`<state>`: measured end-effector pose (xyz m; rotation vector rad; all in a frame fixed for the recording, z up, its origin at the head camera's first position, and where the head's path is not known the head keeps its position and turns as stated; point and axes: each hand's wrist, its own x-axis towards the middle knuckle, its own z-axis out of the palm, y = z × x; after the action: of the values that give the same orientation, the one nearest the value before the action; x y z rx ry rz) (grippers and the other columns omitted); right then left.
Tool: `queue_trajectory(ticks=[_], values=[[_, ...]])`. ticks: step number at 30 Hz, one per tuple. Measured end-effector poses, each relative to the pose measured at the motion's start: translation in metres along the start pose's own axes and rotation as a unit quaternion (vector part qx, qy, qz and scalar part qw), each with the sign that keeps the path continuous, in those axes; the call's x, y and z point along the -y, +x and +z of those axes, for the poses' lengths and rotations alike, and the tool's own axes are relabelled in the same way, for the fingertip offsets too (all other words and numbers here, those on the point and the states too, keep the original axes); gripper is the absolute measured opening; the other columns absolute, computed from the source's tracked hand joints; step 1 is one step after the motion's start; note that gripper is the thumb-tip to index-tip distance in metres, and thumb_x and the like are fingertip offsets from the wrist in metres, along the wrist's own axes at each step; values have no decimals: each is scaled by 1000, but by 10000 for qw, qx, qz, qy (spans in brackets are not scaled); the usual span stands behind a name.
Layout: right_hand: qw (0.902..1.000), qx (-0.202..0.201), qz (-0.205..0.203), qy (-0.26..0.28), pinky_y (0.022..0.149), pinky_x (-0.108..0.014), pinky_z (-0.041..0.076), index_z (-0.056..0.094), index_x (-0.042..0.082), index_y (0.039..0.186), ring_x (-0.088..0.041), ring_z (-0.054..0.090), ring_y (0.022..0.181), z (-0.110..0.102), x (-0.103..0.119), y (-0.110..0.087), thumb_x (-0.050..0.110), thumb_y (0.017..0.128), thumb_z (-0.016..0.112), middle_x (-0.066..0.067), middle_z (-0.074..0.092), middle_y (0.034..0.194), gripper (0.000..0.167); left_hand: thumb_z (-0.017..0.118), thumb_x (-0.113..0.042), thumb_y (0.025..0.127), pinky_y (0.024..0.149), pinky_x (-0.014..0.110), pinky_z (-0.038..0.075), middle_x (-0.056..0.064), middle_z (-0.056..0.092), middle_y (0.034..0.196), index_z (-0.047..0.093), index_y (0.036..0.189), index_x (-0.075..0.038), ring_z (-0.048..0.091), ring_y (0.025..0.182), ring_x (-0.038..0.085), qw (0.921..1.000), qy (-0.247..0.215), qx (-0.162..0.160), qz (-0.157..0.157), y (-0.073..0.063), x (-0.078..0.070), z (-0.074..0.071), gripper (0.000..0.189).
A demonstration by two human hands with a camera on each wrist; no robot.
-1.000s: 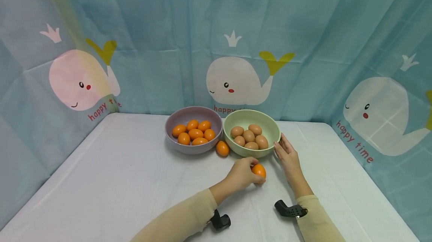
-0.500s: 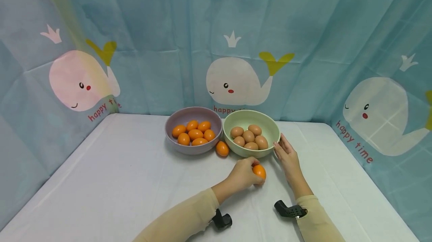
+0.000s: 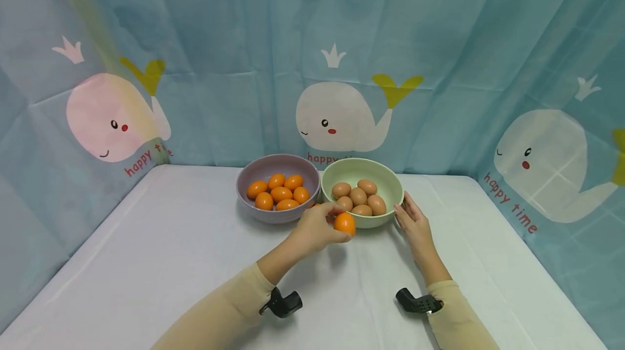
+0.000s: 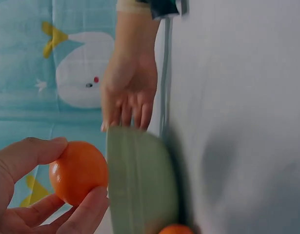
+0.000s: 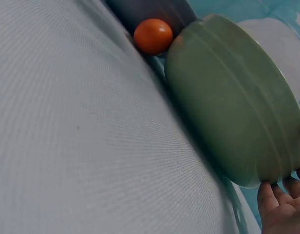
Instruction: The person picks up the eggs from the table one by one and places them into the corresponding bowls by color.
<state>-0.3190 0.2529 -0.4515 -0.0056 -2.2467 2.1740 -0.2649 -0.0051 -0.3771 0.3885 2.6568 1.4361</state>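
Note:
My left hand [image 3: 314, 229] pinches a glossy orange egg [image 3: 345, 224] between thumb and fingers, held above the table just before the green bowl. In the left wrist view the thumb and fingertips wrap this orange egg [image 4: 79, 173]. The green bowl [image 3: 389, 176] contains several brown eggs [image 3: 358, 196]. My right hand [image 3: 415, 230] rests its extended fingertips against the bowl's right side. Another orange egg [image 5: 153, 36] lies on the table between the two bowls in the right wrist view; my left hand mostly hides it in the head view.
A purple bowl [image 3: 244, 206] with several orange eggs [image 3: 281, 194] stands left of the green bowl, close against it. Both sit on a white-covered table [image 3: 161, 247], near the back edge. A blue whale-print curtain [image 3: 224, 111] hangs behind and at the sides.
My left hand has lifted the orange egg off the table and moved it left and toward the bowls, covering the loose egg there. My right hand has stayed at the green bowl.

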Motion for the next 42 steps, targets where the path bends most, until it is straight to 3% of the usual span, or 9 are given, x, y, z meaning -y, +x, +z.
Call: queue_trajectory(ticks=[5, 9, 15, 24, 31, 42], values=[[10000, 9, 11, 9, 119, -28, 27, 11, 17, 160, -13, 13, 155, 0, 1, 0, 28, 106, 47, 2, 11, 167, 67, 85, -19, 76, 90, 36, 56, 6, 68, 117, 65, 125, -11, 64, 104, 21, 9992, 60, -299, -255, -1, 6, -33, 53], [10000, 6, 42, 11, 119, -28, 27, 11, 17, 160, -13, 14, 155, 0, 1, -1, 30, 105, 48, 2, 11, 167, 68, 84, -21, 77, 92, 38, 56, 7, 68, 120, 64, 129, -12, 63, 106, 22, 9964, 359, -600, -482, 2, 13, -54, 56], [10000, 11, 25, 47, 119, -28, 27, 10, 16, 160, -14, 13, 155, 0, -1, 0, 29, 105, 49, 1, 10, 167, 69, 81, -18, 78, 100, 45, 53, 15, 64, 130, 61, 133, -5, 62, 112, 29, 9931, 620, -889, -457, 4, 25, -77, 59], [10000, -31, 10, 87, 118, -26, 28, 11, 15, 160, -15, 14, 155, 0, -1, 1, 28, 105, 50, 0, 11, 167, 69, 79, -18, 82, 107, 49, 47, 21, 59, 137, 57, 135, 0, 57, 120, 35, 9891, 842, -976, -708, 9, 47, -98, 60], [10000, -27, -5, 84, 117, -25, 29, 11, 15, 160, -14, 15, 155, 0, -1, 0, 26, 106, 48, 0, 12, 167, 67, 77, -18, 84, 105, 49, 49, 24, 59, 136, 55, 134, 5, 59, 119, 35, 9866, 1066, -958, -777, 16, 64, -109, 59], [9999, -37, -50, 86, 115, -23, 31, 12, 14, 160, -15, 15, 155, 1, -2, 0, 27, 105, 49, -1, 12, 167, 68, 80, -17, 80, 106, 49, 48, 24, 62, 129, 58, 131, 6, 59, 114, 35, 9804, 1548, -562, -1078, 25, 72, -119, 60]])
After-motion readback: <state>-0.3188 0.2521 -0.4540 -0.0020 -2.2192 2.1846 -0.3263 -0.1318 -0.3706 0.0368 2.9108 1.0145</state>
